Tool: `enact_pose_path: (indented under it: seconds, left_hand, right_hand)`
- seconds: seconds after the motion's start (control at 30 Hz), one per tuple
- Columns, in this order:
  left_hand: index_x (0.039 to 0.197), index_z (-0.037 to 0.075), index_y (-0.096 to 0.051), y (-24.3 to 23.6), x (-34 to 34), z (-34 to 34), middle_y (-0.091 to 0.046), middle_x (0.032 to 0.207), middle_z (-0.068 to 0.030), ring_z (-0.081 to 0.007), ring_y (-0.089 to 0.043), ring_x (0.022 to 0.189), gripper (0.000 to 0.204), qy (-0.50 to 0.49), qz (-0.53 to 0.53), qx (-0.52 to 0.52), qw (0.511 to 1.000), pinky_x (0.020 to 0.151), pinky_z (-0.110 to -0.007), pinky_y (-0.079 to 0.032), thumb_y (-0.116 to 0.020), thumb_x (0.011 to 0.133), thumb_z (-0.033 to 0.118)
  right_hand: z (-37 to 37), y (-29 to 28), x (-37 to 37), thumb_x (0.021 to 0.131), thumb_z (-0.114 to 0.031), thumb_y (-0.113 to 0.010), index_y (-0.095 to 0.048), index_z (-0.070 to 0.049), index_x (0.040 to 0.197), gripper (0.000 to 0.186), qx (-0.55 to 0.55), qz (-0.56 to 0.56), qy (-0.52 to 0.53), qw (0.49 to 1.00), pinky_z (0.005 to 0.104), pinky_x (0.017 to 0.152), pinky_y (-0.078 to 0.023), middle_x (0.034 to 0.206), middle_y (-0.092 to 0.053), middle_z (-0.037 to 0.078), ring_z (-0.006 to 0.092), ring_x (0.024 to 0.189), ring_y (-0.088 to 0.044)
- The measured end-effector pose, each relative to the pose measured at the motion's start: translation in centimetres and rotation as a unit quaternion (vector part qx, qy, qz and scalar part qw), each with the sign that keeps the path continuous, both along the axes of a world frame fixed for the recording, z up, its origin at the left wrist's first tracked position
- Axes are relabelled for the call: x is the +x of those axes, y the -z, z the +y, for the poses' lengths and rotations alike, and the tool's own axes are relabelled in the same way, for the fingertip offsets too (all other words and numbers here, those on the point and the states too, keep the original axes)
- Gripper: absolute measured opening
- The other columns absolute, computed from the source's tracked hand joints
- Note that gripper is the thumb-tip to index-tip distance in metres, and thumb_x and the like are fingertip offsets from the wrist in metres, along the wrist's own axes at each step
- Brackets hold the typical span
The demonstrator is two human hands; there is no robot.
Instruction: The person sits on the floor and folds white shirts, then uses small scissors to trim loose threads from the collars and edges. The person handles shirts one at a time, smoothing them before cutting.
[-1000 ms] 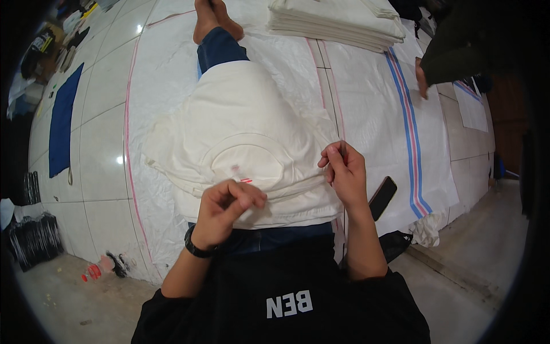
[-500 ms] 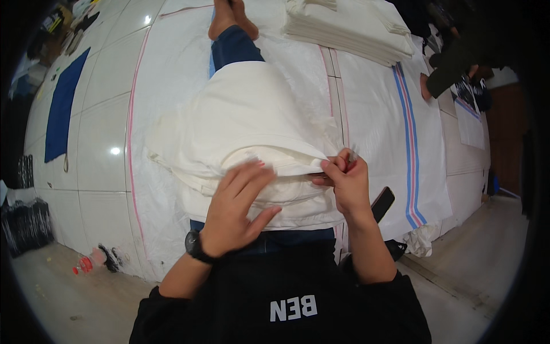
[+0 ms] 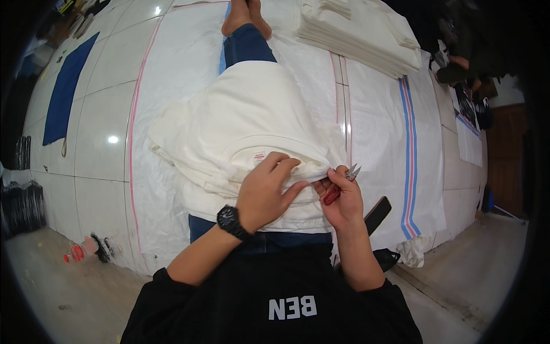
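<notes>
White T-shirts [image 3: 246, 103] lie piled over my lap, the top one with its neckline toward me and a printed label inside the collar. My left hand [image 3: 266, 186] rests at the collar, its fingers bent and its thumb held apart, with nothing seen gripped. A pair of red-handled thread snips [image 3: 332, 194] lies in the palm of my right hand [image 3: 345, 200], the metal blades sticking out past the fingers. The thumb and forefinger of that hand pinch the edge of the top shirt. A black watch is on my left wrist.
A tall stack of folded white cloth [image 3: 361, 37] stands at the far right on white sheeting [image 3: 375, 132]. Beside my right forearm lies a phone [image 3: 378, 215]. At left are a blue cloth [image 3: 69, 86] and a plastic bottle [image 3: 80, 250]. Another person [image 3: 452, 71] is at far right.
My left hand has moved right and up along the collar, and the label now shows more clearly. The right hand keeps its pinch, with the snips now plainer to see.
</notes>
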State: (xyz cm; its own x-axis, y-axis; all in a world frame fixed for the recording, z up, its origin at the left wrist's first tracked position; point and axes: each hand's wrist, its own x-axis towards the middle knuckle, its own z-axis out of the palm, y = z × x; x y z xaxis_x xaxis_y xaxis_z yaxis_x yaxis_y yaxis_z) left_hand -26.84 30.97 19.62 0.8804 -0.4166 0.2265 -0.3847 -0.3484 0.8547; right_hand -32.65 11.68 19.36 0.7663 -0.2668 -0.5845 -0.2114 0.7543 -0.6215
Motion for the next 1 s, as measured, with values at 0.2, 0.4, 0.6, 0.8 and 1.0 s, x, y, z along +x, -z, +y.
enact_pose_path:
  seconds: [0.2, 0.4, 0.6, 0.8, 1.0]
  left_hand:
    - [0.099, -0.002, -0.076, 0.2, 0.5, -0.8, -0.075, 0.09, -0.0114, -0.0201, -0.072, 0.079, 0.017, 0.012, 0.183, -0.004, 0.983, 0.07, -0.033, -0.055, -0.08, 0.093, 0.014]
    - [0.101, -0.005, -0.074, 0.8, -0.4, 1.0, -0.079, 0.102, -0.013, -0.0125, -0.073, 0.091, 0.021, 0.01, 0.334, -0.086, 0.939, 0.08, -0.03, -0.058, -0.072, 0.102, 0.016]
    - [0.109, -0.004, -0.063, 0.5, -2.3, 2.2, -0.076, 0.122, -0.0194, -0.0174, -0.072, 0.106, 0.021, 0.053, 0.296, -0.172, 0.938, 0.097, -0.032, -0.055, -0.06, 0.11, 0.017]
    - [0.107, -0.003, -0.059, -0.1, -3.9, 2.8, -0.071, 0.135, -0.0254, -0.0208, -0.069, 0.119, 0.022, 0.06, 0.273, -0.188, 0.942, 0.105, -0.035, -0.052, -0.056, 0.112, 0.018]
    - [0.106, -0.003, -0.059, -0.1, -3.8, 2.4, -0.07, 0.136, -0.0264, -0.0223, -0.068, 0.122, 0.022, 0.06, 0.271, -0.188, 0.942, 0.106, -0.036, -0.051, -0.057, 0.112, 0.019]
  right_hand:
    - [-0.7, 1.0, -0.5, 0.098, 0.002, -0.065, -0.048, -0.017, 0.078, 0.032, 0.029, -0.059, -0.034, 0.997, 0.0416, 0.085, -0.058, 0.087, -0.062, 0.0, 0.0184, 0.089, -0.067]
    - [-0.7, 1.2, -0.7, 0.098, 0.002, -0.065, -0.046, -0.017, 0.076, 0.035, 0.003, -0.086, -0.053, 0.995, 0.0397, 0.081, -0.059, 0.085, -0.061, 0.001, 0.0165, 0.087, -0.066]
    - [-1.2, -0.7, -1.3, 0.102, -0.006, -0.066, -0.055, -0.007, 0.092, 0.015, -0.214, -0.027, -0.087, 0.973, 0.0335, 0.07, -0.057, 0.087, -0.066, 0.005, 0.0151, 0.073, -0.063]
    - [-0.4, -4.3, -4.4, 0.101, -0.017, -0.072, -0.06, -0.002, 0.119, 0.026, -0.664, -0.019, -0.236, 0.709, 0.0377, 0.066, -0.055, 0.092, -0.071, 0.018, 0.0287, 0.075, -0.07]
    - [2.4, -4.1, -4.8, 0.09, -0.005, -0.076, -0.065, -0.001, 0.122, 0.034, -0.743, -0.075, -0.271, 0.607, 0.0434, 0.066, -0.057, 0.1, -0.072, 0.019, 0.0376, 0.077, -0.072]
